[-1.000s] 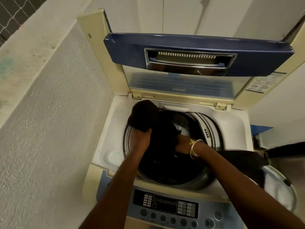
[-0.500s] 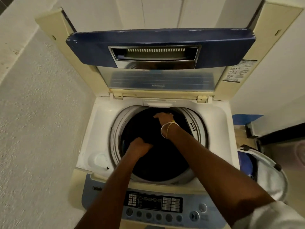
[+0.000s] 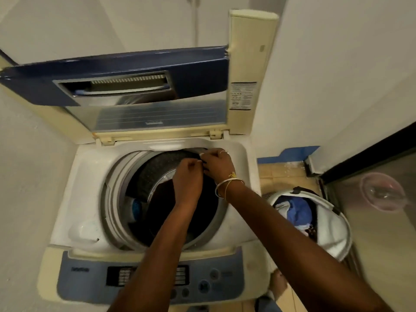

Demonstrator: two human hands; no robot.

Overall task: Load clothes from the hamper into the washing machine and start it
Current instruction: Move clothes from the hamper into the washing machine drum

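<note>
Fingers of my left hand (image 3: 188, 179) and right hand (image 3: 217, 164) curl, pinching a dark garment (image 3: 202, 206) at the drum's (image 3: 153, 172) one o'clock rim.

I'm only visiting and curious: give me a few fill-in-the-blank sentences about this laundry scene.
The lid of the washing machine stands ____.
The left hand and right hand pinch a dark garment over the ____.
The hamper sits on the floor at the person's ____ side.
Bangles circle the ____ wrist.
Missing words: open; drum; right; right.
</note>
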